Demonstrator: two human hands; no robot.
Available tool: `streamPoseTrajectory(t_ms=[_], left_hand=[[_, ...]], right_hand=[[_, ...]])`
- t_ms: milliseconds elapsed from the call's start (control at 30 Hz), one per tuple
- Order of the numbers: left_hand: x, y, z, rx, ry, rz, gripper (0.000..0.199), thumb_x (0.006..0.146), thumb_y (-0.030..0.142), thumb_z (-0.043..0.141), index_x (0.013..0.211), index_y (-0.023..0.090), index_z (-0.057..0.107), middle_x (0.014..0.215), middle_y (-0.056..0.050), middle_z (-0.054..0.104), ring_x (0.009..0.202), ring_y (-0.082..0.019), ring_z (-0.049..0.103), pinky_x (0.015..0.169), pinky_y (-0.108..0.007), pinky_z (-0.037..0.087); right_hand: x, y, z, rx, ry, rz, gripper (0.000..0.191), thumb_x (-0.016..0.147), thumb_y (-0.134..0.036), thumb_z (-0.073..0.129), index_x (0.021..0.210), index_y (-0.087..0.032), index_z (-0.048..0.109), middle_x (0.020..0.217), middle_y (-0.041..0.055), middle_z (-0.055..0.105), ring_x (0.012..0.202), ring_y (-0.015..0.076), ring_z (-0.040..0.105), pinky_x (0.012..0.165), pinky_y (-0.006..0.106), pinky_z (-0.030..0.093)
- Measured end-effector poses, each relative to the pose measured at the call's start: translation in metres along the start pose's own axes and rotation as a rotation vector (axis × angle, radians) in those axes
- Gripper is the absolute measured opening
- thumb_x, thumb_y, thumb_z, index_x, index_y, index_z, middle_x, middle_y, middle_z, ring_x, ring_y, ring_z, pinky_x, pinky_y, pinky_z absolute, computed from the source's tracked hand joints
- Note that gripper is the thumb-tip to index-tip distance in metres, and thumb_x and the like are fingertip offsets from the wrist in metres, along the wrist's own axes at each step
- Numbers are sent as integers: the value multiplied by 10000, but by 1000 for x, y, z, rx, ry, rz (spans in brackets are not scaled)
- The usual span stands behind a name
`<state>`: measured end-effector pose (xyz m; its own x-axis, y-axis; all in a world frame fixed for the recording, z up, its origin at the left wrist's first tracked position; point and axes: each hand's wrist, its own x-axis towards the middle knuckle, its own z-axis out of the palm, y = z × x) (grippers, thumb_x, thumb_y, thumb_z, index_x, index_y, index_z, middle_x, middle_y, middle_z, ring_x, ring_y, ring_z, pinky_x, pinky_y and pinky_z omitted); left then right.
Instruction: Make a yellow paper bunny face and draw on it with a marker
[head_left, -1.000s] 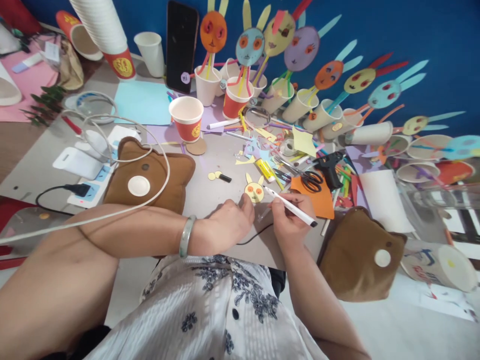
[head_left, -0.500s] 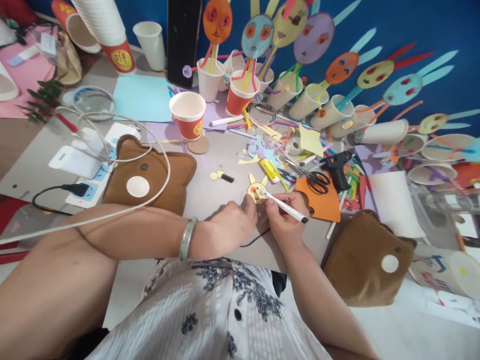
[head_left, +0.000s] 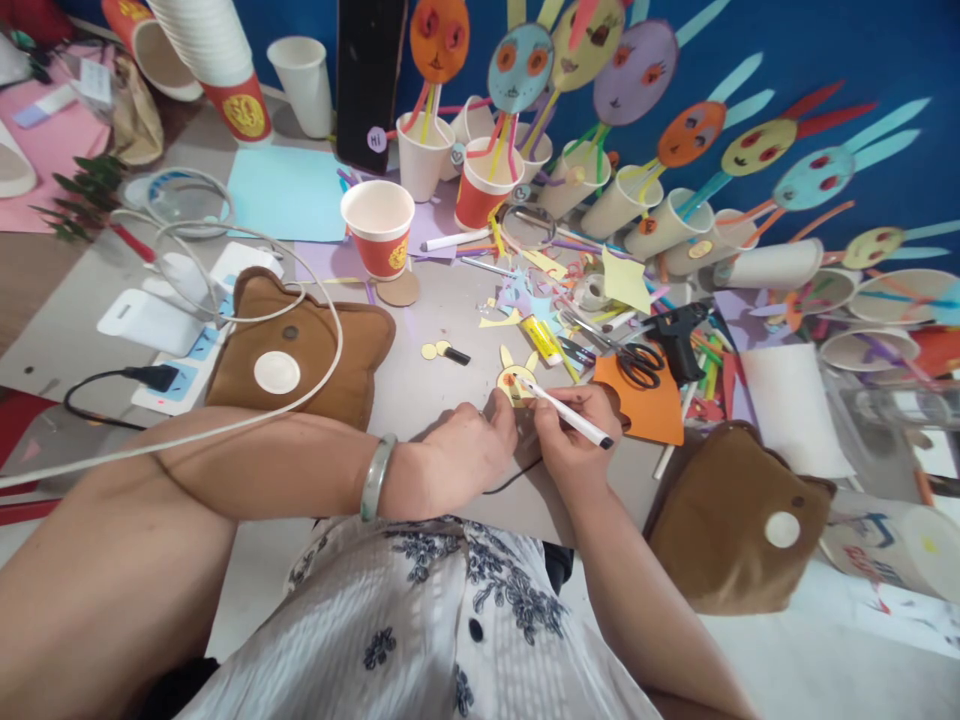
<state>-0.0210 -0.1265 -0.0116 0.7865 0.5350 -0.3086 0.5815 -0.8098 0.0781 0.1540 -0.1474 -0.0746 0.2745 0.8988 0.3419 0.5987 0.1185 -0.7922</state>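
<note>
A small pale-yellow paper rabbit head (head_left: 508, 358) with two ears and an orange eye patch lies at the table's near middle. My left hand (head_left: 465, 452) has its fingers closed at the cutout's lower left edge, steadying it. In my right hand (head_left: 576, 440) is a white marker pen (head_left: 574, 418), gripped like a pencil. Its tip touches or hovers just over the rabbit's face; I cannot tell which. Beyond the left hand lie a black pen cap (head_left: 457, 356) and small yellow paper discs (head_left: 429, 351). A yellow glue stick (head_left: 541, 342) sits just behind the cutout.
Scissors (head_left: 636, 362) and a black glue gun (head_left: 676, 338) rest by orange paper (head_left: 652, 415). Paper-cup rabbit figures (head_left: 517, 66) line the back. A red-and-white cup (head_left: 381, 232), brown cushions (head_left: 315, 340), and a white cable (head_left: 339, 350) looping over the left arm are also around.
The view has shifted very slightly. Both hands, the marker pen and the paper rabbit head stay almost in the same place.
</note>
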Motion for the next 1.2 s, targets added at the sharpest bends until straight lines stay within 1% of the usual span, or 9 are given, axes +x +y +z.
streamPoseTrajectory(t_ms=[100,267,433,600,700,800,933,1067,1200], left_hand=[[0,0,-2,61,-41,58,615,963,-27,309,1573,-31,388,1600,-367,396,1097,-279,743,837,-367,613],[0,-1,-4,50,-54,49,609,963,-28,328,1566,-21,409,1608,-359,392,1085,-290,754,842,-373,619],[0,-2,-4,-2,-17,53,611,953,-48,318,1557,-56,412,1588,-394,393,1137,-322,740,848,-384,629],[-1,-1,-1,27,19,55,613,941,-51,295,1531,-52,462,1563,-397,428,1085,-312,759,813,-373,632],[-2,0,2,108,54,64,618,948,-44,259,1535,-55,453,1540,-375,476,1075,-305,763,797,-355,620],[1,2,7,104,67,47,596,957,-34,304,1533,-47,458,1531,-368,490,1049,-296,768,796,-346,616],[10,5,21,92,59,22,576,978,5,362,1547,4,457,1556,-363,463,966,-275,780,751,-358,622],[15,8,34,144,125,5,573,984,27,355,1547,14,460,1549,-360,472,958,-282,780,727,-363,620],[13,9,35,142,141,5,569,973,20,366,1532,-6,471,1522,-378,488,942,-280,779,732,-366,614]], right_hand=[[1,-1,0,-11,-15,-24,108,864,-310,710,877,-213,665,728,16,754,595,186,707,556,298,562],[2,-1,0,-44,-13,-46,104,859,-311,712,865,-211,681,714,11,747,577,177,689,536,290,544],[4,-6,0,-40,-16,-69,77,848,-285,706,846,-210,686,666,-4,727,527,161,652,493,274,522],[6,-10,0,-47,-20,-71,73,842,-280,700,832,-211,683,675,-2,733,526,157,649,489,267,522],[6,-10,0,-43,-14,-71,70,835,-277,703,829,-210,684,677,3,732,527,159,646,490,270,523],[6,-9,0,-43,-4,-75,79,829,-283,712,819,-210,685,652,0,719,525,158,641,490,269,524],[4,-7,-1,-68,-14,-63,77,837,-281,710,830,-209,686,677,9,733,553,162,657,518,277,542],[3,-5,-1,-86,-33,-36,92,854,-296,717,865,-207,695,727,24,753,586,170,674,545,290,560],[3,-5,-1,-78,-13,-68,95,855,-302,718,852,-210,694,698,11,738,561,160,660,524,273,539]])
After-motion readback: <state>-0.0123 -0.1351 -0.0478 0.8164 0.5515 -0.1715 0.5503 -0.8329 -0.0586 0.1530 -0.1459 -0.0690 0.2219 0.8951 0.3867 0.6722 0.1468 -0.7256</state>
